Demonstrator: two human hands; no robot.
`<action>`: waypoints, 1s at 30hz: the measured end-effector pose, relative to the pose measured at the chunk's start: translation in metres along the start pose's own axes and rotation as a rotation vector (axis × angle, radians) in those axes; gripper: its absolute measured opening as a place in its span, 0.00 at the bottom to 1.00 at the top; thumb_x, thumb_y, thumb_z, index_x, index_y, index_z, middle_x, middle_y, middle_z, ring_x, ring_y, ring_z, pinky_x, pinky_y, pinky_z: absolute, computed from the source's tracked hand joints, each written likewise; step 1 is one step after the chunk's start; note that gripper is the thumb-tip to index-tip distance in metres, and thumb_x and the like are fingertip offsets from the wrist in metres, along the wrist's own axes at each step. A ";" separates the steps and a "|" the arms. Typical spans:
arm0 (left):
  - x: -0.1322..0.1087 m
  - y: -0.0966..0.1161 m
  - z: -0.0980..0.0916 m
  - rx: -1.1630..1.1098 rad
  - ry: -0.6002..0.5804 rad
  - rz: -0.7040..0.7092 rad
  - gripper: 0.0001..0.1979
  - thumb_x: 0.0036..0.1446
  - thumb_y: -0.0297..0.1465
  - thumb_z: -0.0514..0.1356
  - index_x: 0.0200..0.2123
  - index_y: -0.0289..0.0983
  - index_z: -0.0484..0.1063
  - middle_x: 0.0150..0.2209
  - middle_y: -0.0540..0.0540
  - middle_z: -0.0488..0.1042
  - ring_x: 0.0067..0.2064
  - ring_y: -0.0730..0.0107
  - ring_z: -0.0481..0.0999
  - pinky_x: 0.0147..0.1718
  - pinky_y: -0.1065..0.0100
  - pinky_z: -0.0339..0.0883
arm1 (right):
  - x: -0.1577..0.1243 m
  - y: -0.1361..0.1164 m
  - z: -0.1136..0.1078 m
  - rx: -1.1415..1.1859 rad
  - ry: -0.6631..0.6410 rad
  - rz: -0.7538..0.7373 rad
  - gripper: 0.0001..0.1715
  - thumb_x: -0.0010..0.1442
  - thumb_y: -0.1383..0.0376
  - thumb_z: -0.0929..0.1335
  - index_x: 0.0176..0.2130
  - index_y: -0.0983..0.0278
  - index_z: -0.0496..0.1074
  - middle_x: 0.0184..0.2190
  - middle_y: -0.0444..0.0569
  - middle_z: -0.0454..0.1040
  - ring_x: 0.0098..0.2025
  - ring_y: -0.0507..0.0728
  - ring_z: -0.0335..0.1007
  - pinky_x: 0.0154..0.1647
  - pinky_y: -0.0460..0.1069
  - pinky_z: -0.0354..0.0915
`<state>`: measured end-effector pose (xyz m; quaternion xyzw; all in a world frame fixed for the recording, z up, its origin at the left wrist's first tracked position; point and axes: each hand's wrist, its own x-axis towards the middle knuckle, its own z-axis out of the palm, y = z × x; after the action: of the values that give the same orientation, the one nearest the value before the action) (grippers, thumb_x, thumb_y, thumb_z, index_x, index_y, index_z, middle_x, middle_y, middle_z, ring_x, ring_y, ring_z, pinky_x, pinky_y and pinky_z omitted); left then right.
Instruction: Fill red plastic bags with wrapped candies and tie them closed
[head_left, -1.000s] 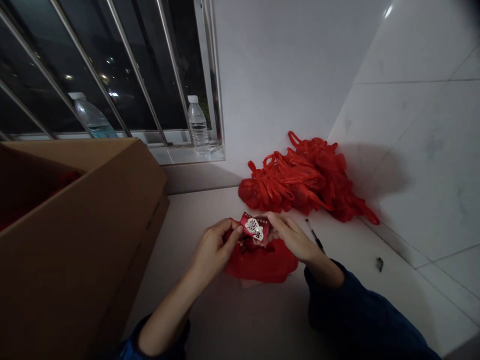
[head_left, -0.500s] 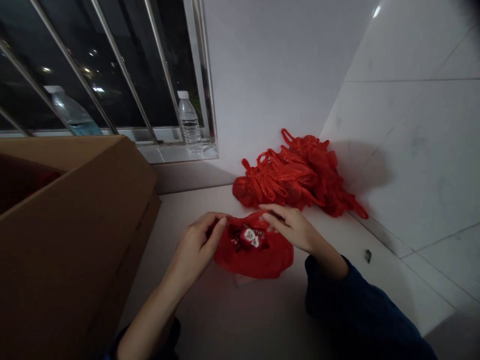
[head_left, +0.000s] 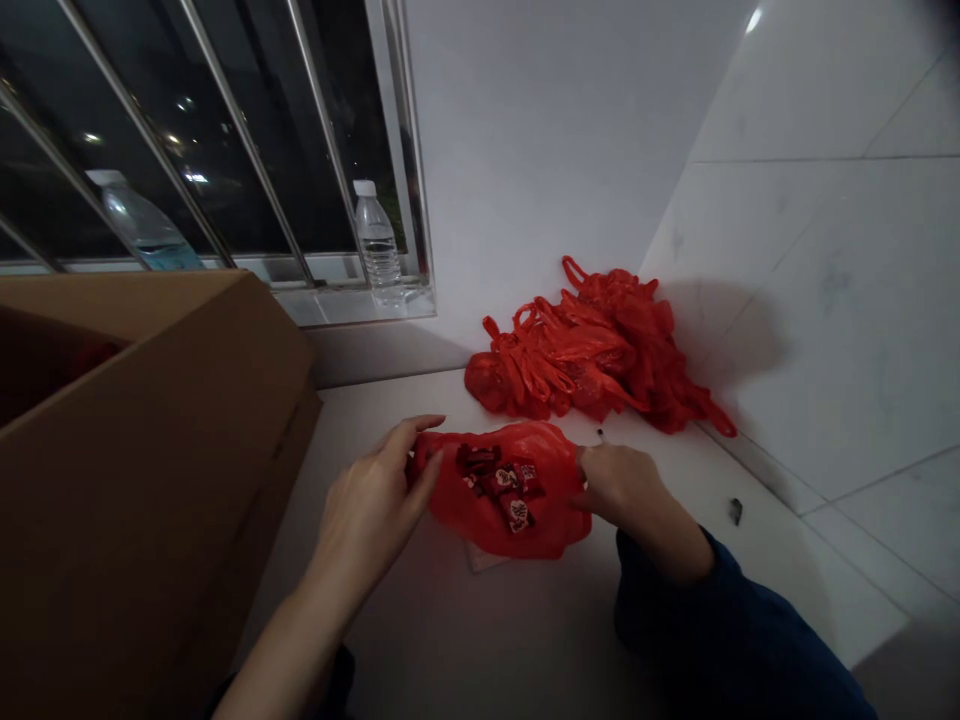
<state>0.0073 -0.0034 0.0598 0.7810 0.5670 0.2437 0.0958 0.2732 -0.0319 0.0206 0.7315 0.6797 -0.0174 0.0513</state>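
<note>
We are working over the red bag (head_left: 555, 520), which is lying between our hands on the white table (head_left: 420, 620), to the right of the cardboard box (head_left: 187, 400) and just nearer to us than the pile of red bags (head_left: 592, 345); our left hand (head_left: 364, 510) is resting at its left edge, thumb and forefinger standing apart; our right hand (head_left: 622, 485) is curling its fingers at the right rim, though we cannot tell whether they are pinching it; to do this well, we are wanting both sides held evenly, low and without strain, so that the wrapped sweets (head_left: 505, 482) are lying undisturbed; the mouth is facing upward and its long axis is running left to right, from hand to hand.
</note>
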 end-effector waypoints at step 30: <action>0.041 0.005 -0.026 -0.572 0.580 0.152 0.17 0.61 0.36 0.59 0.53 0.40 0.71 0.46 0.45 0.74 0.46 0.65 0.75 0.44 0.67 0.71 | 0.027 0.019 -0.050 1.536 0.711 -0.336 0.17 0.64 0.50 0.57 0.31 0.58 0.59 0.53 0.52 0.69 0.57 0.62 0.65 0.45 0.54 0.67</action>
<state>0.0082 0.0295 0.0950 0.6613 0.4208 0.6079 0.1270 0.2923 -0.0019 0.0686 0.4153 0.5544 -0.2495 -0.6767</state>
